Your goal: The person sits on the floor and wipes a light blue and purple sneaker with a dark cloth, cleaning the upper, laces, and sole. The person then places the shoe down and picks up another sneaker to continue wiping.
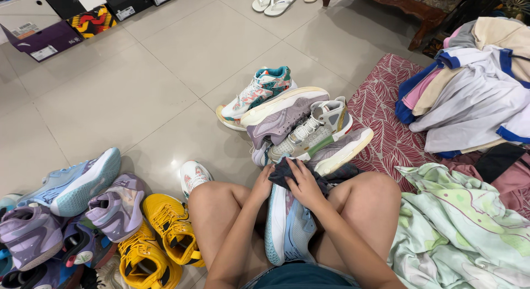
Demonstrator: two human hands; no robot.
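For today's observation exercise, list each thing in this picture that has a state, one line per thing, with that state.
Left hand: gripping the dark cloth.
Right hand: pressing the dark cloth on the shoe.
Dark cloth: crumpled, bunched under both hands.
Light blue shoe: lying between the knees, toe toward the person.
Yellow shoes: laced, lying on the floor.
Pile of shoes: stacked, tipped on their sides.
Clothes: heaped, unfolded.
Shoe boxes: lids shut.

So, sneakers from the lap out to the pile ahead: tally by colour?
Light blue sneaker, in lap: 1
White sneaker, by knee: 1
Lilac sneakers: 2
Grey-white sneaker: 1
Teal-and-coral sneaker: 1
Total: 6
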